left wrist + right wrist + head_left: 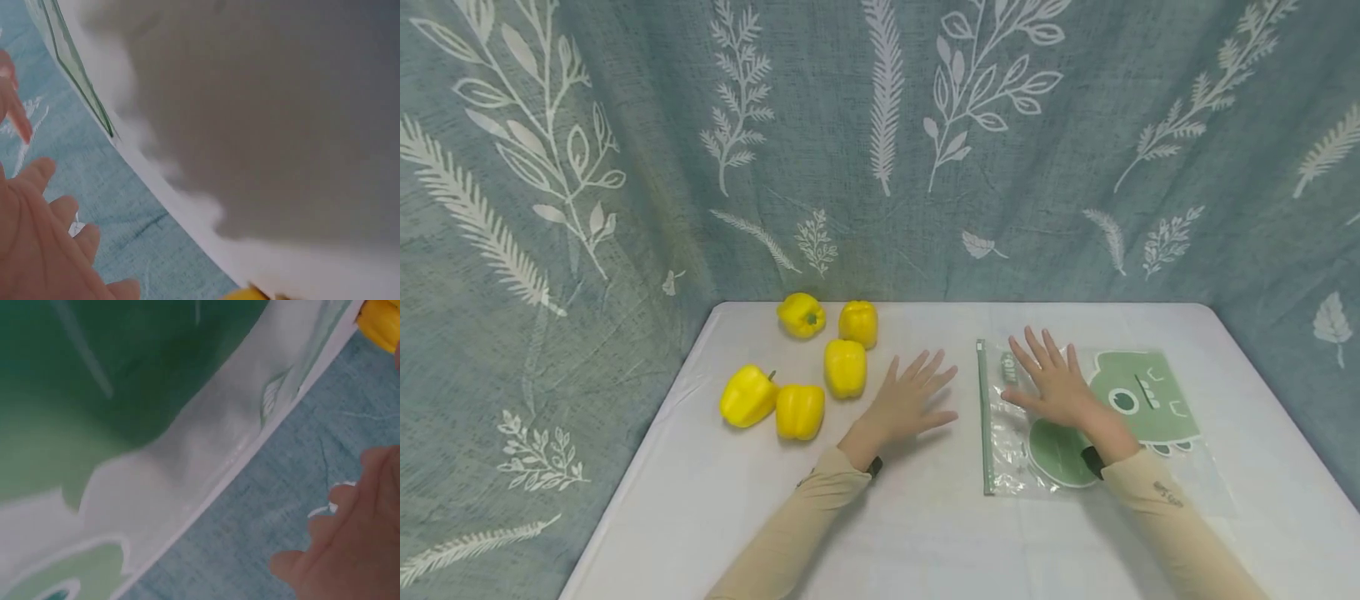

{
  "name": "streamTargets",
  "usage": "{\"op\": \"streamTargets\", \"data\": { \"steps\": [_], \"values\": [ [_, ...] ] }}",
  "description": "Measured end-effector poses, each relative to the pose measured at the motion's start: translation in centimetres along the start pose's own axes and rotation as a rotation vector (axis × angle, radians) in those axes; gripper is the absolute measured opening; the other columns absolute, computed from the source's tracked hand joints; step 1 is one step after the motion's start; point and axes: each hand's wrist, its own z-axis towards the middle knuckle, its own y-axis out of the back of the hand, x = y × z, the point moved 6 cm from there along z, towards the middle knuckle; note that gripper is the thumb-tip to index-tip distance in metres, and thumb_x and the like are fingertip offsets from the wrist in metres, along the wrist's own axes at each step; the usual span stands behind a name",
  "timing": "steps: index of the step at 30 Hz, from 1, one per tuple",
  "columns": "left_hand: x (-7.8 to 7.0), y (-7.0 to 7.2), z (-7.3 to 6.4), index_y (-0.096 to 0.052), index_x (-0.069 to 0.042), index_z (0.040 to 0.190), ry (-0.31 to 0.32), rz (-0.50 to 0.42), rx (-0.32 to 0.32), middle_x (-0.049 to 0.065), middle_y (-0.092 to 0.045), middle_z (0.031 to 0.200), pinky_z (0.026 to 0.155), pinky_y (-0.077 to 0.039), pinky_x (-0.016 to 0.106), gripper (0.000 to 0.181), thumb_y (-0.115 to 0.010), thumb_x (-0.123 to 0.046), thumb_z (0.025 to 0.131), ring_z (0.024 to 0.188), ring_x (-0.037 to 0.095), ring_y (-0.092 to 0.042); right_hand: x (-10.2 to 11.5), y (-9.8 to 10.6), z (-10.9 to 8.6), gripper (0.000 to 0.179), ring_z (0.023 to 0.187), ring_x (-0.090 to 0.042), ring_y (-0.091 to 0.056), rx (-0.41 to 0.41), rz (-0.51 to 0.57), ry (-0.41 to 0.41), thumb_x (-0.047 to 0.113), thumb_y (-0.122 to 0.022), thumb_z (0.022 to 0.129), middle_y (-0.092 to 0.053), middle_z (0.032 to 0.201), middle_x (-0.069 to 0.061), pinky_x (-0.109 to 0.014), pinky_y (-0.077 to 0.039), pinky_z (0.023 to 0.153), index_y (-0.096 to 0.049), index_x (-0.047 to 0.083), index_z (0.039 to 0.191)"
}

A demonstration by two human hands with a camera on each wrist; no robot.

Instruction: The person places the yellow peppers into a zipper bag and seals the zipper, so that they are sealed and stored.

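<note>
My left hand (910,402) is spread palm down above the white table, fingers straight, holding nothing. To its left sit several yellow bell peppers (846,368) in a loose cluster, one with a green stem turned toward me. My right hand (1056,390), fingers also spread, hovers over a clear plastic bag (1007,458) lying flat. The bag carries a green cartoon dinosaur print (1157,392) and a green slider strip (985,417) along its left edge. In the left wrist view the open palm (37,237) shows beside the hand's shadow on the tabletop.
The white-covered table (910,533) ends at a blue-green curtain (850,233) with white leaf patterns, which hangs behind and along both sides. Two peppers, including one pepper (802,316) lying on its side, sit near the back edge.
</note>
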Motion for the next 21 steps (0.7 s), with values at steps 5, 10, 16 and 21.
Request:
{"op": "streamTargets", "data": {
  "steps": [5, 10, 16, 21],
  "values": [
    [-0.9, -1.0, 0.4, -0.023, -0.028, 0.147, -0.016, -0.033, 0.060, -0.001, -0.009, 0.156, 0.112, -0.006, 0.060, 0.068, -0.037, -0.062, 0.090, 0.143, 0.022, -0.006, 0.3, -1.2, 0.1, 0.085, 0.139, -0.043, 0.001, 0.060, 0.043, -0.010, 0.052, -0.056, 0.086, -0.006, 0.154, -0.020, -0.069, 0.002, 0.105, -0.015, 0.011, 0.149],
    [-1.6, -1.8, 0.7, -0.025, -0.028, 0.147, -0.035, -0.051, 0.111, -0.001, -0.010, 0.155, 0.112, -0.005, 0.058, 0.066, -0.036, -0.062, 0.091, 0.143, 0.022, -0.007, 0.6, -2.2, 0.0, 0.086, 0.138, -0.045, -0.002, 0.108, 0.055, -0.008, 0.052, -0.057, 0.085, -0.007, 0.153, -0.022, -0.069, -0.001, 0.105, -0.016, 0.009, 0.148],
    [-2.3, -2.5, 1.2, -0.024, -0.031, 0.146, -0.043, -0.031, 0.182, -0.004, -0.011, 0.155, 0.113, -0.004, 0.056, 0.064, -0.035, -0.062, 0.091, 0.143, 0.020, -0.007, 1.1, -2.7, -0.4, 0.086, 0.136, -0.049, -0.006, 0.169, 0.072, 0.018, 0.051, -0.057, 0.086, -0.009, 0.152, -0.025, -0.071, -0.006, 0.103, -0.019, 0.004, 0.147],
    [-2.7, -3.0, 1.6, -0.023, -0.033, 0.146, -0.048, 0.013, 0.252, -0.005, -0.011, 0.155, 0.114, -0.004, 0.054, 0.065, -0.037, -0.062, 0.090, 0.143, 0.019, -0.009, 1.3, -3.1, -0.6, 0.086, 0.136, -0.051, -0.006, 0.220, 0.117, 0.021, 0.050, -0.058, 0.085, -0.010, 0.151, -0.026, -0.071, -0.005, 0.103, -0.020, 0.004, 0.146]
  ]
}}
